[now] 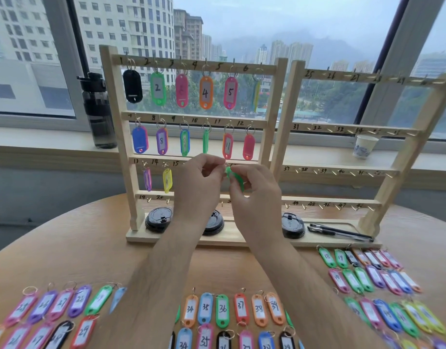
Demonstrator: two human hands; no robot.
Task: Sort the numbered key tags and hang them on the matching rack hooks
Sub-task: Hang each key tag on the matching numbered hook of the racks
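Two bare hands, frame centre: left hand (199, 180) fingertips pinch the top end of a green plastic key tag (235, 177); right hand (254, 197) pinches its body. The tag is held before the third rail of the pale wooden hook rack (113, 96). Loose numbered tags (222, 311) lie on the round wooden table (91, 248).

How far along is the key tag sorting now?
Early stage. On the left rack, the top two rows are full and the third holds a purple tag and a yellow tag. The left hand and the right hand pinch a green tag at that third row. The right rack is bare of tags, and many loose tags lie on the table.
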